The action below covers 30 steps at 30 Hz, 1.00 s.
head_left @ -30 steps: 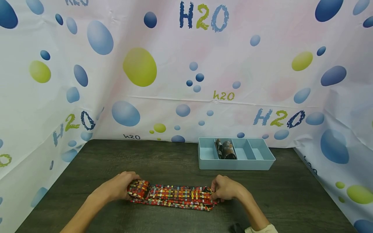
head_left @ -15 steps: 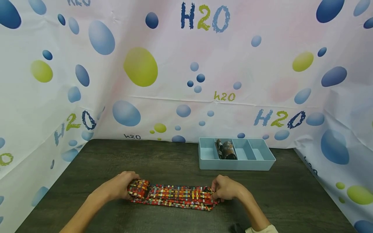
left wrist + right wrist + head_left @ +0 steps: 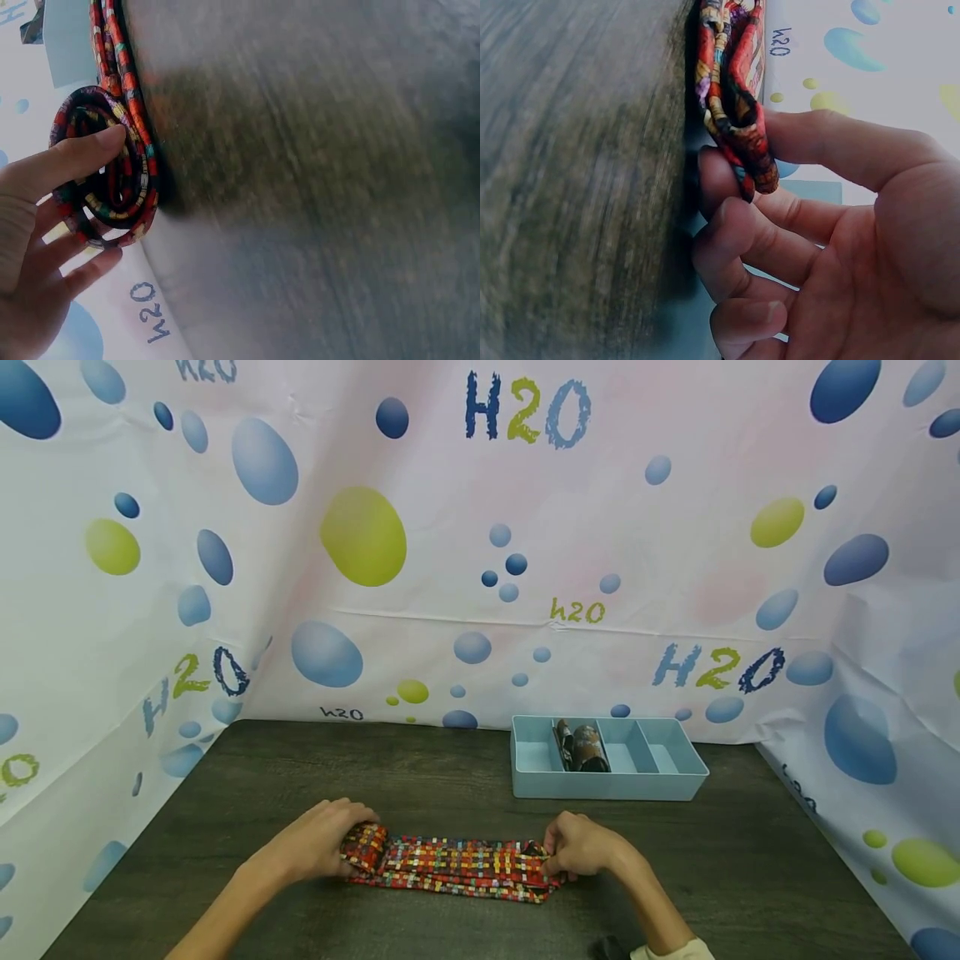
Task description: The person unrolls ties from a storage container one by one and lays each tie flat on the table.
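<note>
A necktie (image 3: 457, 860) with a red, yellow and black woven-look pattern lies folded lengthwise in layers on the dark table. Its left end is wound into a roll (image 3: 139, 187), whose coiled layers show side-on in the left wrist view. My left hand (image 3: 322, 842) holds that roll, thumb on the near side and fingers behind it. At the other end my right hand (image 3: 588, 847) pinches the folded tip (image 3: 757, 154) between thumb and fingers, as the right wrist view shows. Between the hands the layers stretch fairly straight.
A light blue divided tray (image 3: 607, 786) stands at the back right. In one of its compartments sit dark brown rolled items (image 3: 587, 748). A white curtain (image 3: 435, 485) with coloured dots hangs behind and at both sides of the dark wooden table (image 3: 390, 768).
My left hand has shifted slightly to the right with the roll, and the flat stretch of necktie is a little shorter. The right hand stays in place on the other end.
</note>
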### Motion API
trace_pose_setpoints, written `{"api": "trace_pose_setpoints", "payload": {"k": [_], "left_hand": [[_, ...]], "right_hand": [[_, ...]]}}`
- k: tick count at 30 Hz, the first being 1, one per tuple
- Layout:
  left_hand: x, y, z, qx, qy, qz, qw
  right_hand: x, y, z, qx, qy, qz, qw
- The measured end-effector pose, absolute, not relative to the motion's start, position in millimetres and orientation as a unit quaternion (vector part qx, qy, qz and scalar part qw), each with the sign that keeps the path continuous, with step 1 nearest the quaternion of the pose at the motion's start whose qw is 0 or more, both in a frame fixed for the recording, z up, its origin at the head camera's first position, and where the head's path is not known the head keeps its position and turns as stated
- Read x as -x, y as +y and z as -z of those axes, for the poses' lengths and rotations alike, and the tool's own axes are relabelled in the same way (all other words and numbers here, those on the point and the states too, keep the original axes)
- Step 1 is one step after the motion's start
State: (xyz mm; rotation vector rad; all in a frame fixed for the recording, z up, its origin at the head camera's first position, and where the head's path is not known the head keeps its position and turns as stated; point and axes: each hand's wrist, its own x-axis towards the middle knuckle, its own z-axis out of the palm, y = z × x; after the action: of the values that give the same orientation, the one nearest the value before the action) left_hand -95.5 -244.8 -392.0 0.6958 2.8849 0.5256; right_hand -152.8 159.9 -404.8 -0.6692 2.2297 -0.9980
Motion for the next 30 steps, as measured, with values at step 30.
{"api": "trace_pose_setpoints", "payload": {"k": [30], "left_hand": [[85, -317, 387, -0.128, 0.974, -0.156, 0.106]], "right_hand": [[150, 160, 406, 0.236, 0.847, 0.380, 0.288]]}}
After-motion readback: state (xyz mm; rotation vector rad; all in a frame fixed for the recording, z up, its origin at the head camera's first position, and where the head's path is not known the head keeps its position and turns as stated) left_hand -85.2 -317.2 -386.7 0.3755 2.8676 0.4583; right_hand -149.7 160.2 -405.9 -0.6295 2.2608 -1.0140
